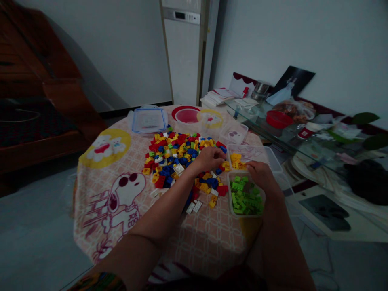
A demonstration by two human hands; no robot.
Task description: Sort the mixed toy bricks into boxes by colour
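A mixed pile of toy building bricks (178,155) in red, yellow, blue, white and green covers the middle of the round table. My left hand (209,159) is at the pile's right edge, its fingers curled together; whatever is in them is hidden. My right hand (261,174) reaches over the side of a clear plastic box (229,155) that has yellow bricks (237,160) at its left end. Its fingertips are pinched at a yellow brick there. Just nearer to me, a second clear box (233,212) holds many green bricks (245,197).
Behind the pile stand a blue-rimmed clear container (149,120) and a pink-red bowl (188,116). A clear lid (235,133) lies to their right. A cluttered glass shelf (257,117) runs along the right wall. A patterned cloth (121,161) covers the table.
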